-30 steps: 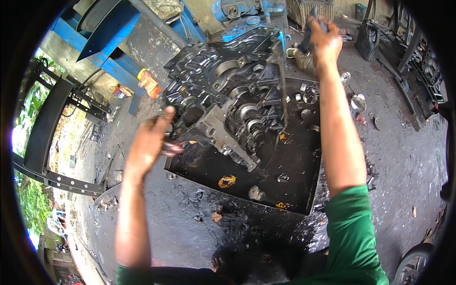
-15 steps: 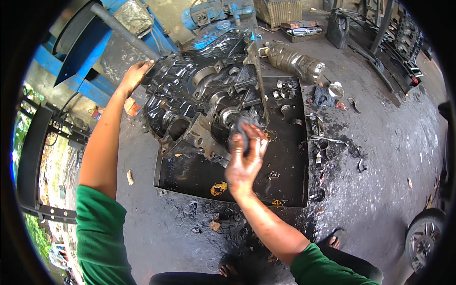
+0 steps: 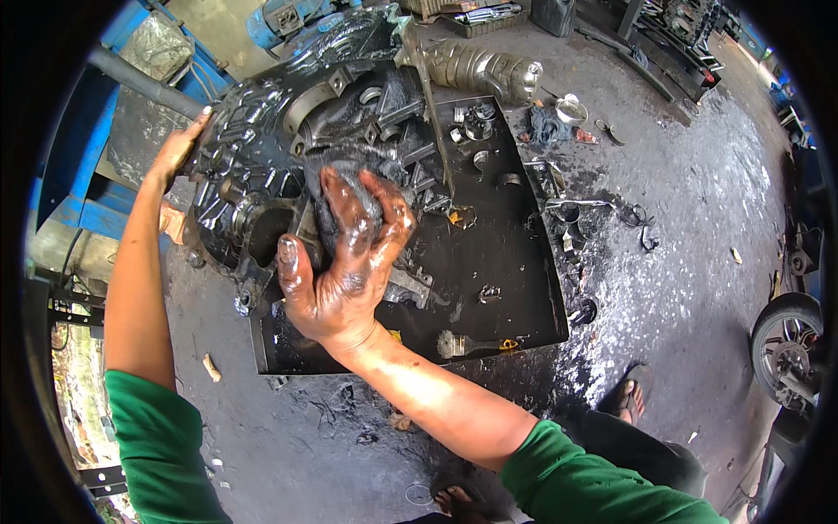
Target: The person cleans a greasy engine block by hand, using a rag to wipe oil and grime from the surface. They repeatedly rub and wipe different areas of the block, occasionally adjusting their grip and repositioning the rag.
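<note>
A large, oily black engine block [image 3: 262, 113] stands tilted over a shallow black drip tray [image 3: 541, 253]. My left hand [image 3: 177, 147] grips the block's left edge beside a grey pole; some of its fingers are hidden behind that edge. My right hand [image 3: 353, 253], smeared with dark grease, presses a dark grey rag [image 3: 321, 196] against the machined bores in the middle of the block. Its thumb sticks out to the left, and the fingers lie bent over the cloth. The palm and rag hide part of the block's lower face.
A paintbrush [image 3: 463, 345] lies along the tray's near side, with bearing shells [image 3: 508, 179] farther back. Behind the tray rests a big plastic bottle [image 3: 480, 70]. Loose parts and a small metal cup [image 3: 572, 110] litter the floor on the right, near a wheel [image 3: 787, 349].
My right hand has moved left and up across the block with the rag. My left hand keeps its place on the edge. The view has shifted, uncovering the paintbrush.
</note>
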The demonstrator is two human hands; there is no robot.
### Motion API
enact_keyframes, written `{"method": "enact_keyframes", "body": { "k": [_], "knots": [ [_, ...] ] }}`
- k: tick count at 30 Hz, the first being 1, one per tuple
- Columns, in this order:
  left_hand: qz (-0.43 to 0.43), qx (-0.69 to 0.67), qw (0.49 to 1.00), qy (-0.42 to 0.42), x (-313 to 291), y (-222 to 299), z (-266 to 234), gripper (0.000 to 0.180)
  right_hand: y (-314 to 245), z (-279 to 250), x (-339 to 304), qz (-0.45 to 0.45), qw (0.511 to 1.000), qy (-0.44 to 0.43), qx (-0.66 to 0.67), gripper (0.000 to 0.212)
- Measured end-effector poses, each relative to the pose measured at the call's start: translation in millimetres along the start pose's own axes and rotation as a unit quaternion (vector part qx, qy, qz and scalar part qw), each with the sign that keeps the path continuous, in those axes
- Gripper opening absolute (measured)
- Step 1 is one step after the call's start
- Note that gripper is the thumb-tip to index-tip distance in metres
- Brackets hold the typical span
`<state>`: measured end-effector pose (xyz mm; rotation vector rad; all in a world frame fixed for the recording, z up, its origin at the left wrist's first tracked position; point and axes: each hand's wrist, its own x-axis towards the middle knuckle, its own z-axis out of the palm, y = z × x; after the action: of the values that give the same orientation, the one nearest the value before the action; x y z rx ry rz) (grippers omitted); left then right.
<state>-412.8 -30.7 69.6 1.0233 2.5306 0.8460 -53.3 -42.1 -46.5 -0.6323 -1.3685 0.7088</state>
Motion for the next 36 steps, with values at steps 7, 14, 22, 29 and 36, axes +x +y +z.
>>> {"method": "enact_keyframes", "body": {
  "k": [7,14,22,29,36],
  "knots": [
    [-0.041,-0.258,0.963,-0.066,1,-31,1,0.072,-1,6,0,0.017,1.0,0.005,-0.01,0.066],
    [-0.09,-0.244,0.961,-0.099,-32,-38,-7,0.072,5,-20,21,-0.019,0.999,0.014,0.026,0.06],
    [-0.132,-0.226,0.965,0.017,-110,-51,3,0.062,27,-62,40,-0.033,0.997,-0.022,0.065,0.05],
    [-0.177,-0.258,0.944,0.105,-168,-63,7,0.06,58,-53,88,-0.06,0.986,-0.011,0.153,0.029],
    [-0.184,-0.25,0.935,0.171,-180,-66,9,0.061,122,-59,93,0.155,0.941,-0.052,0.298,0.024]
  ]
}}
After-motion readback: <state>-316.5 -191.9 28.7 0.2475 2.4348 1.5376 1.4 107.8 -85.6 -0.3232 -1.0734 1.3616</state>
